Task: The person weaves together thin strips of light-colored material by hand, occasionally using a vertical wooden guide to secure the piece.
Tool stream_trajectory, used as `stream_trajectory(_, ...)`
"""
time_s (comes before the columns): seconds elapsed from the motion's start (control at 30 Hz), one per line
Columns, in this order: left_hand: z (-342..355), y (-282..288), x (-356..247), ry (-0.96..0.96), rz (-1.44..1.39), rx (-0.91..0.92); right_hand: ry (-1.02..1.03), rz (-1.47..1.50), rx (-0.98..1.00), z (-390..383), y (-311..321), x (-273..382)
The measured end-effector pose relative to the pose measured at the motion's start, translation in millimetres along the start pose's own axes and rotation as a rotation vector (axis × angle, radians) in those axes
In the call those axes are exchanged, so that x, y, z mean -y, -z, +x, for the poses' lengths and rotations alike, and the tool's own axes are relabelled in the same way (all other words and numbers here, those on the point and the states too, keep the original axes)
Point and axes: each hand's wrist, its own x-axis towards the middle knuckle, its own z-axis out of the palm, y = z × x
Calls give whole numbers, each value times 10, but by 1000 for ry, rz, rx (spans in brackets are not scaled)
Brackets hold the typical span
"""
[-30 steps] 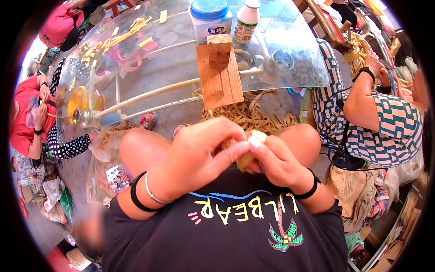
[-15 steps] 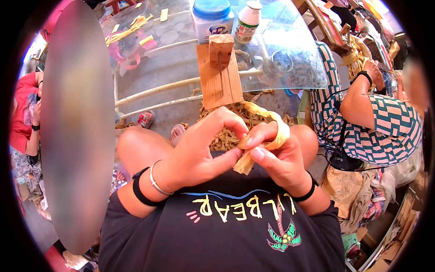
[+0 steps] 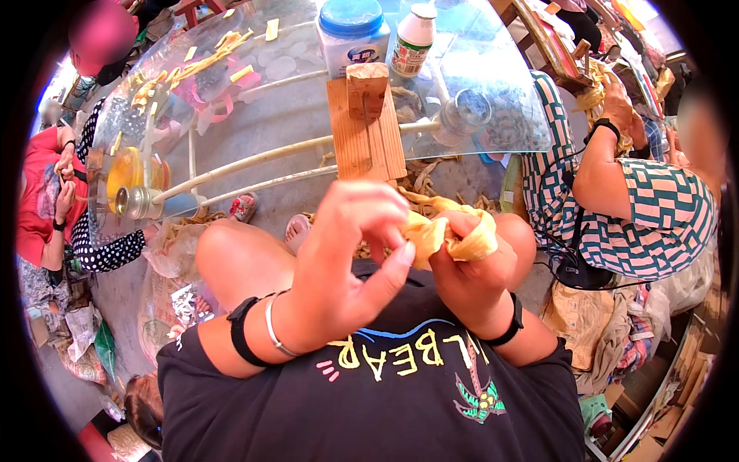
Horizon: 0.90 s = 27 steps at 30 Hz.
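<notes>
A flat, pliable yellow strip (image 3: 471, 245) is looped around the fingers of my right hand (image 3: 481, 269), which is closed on it. Facing it from the left, my left hand (image 3: 339, 258) has its thumb and fingertips at a folded part of the same strip; these fingers are slightly blurred. Both hands are over my lap, in front of a wooden board (image 3: 368, 150) with an upright wood block (image 3: 367, 91) on it. Tan strips (image 3: 422, 183) lie in a heap below, partly hidden by my hands.
Beyond is a glass table (image 3: 285, 115) bearing a blue-lidded tub (image 3: 352, 38), a white bottle (image 3: 414, 42) and scattered yellow strips (image 3: 223, 50). A person in patterned clothes (image 3: 662, 208) works close on the right. Another in red (image 3: 40, 200) is at the left.
My left hand has risen and turned somewhat. The strip's lower end no longer hangs between the hands; it is now folded into a bunched loop at my right fingers.
</notes>
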Motion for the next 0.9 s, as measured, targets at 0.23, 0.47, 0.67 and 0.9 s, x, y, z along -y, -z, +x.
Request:
stream_trajectory(0.23, 21, 173, 122, 107, 68, 347, 46, 156, 73, 17, -26, 34)
stream_trajectory(0.47, 51, 174, 133, 95, 23, 404, 88, 108, 54, 27, -29, 63)
stream_trajectory(0.67, 64, 299, 3, 132, -4, 474, 13, 260, 111, 81, 52, 50)
stream_trajectory(0.9, 30, 372, 77, 34, 176, 377, -350, 514, 150, 16, 81, 135)
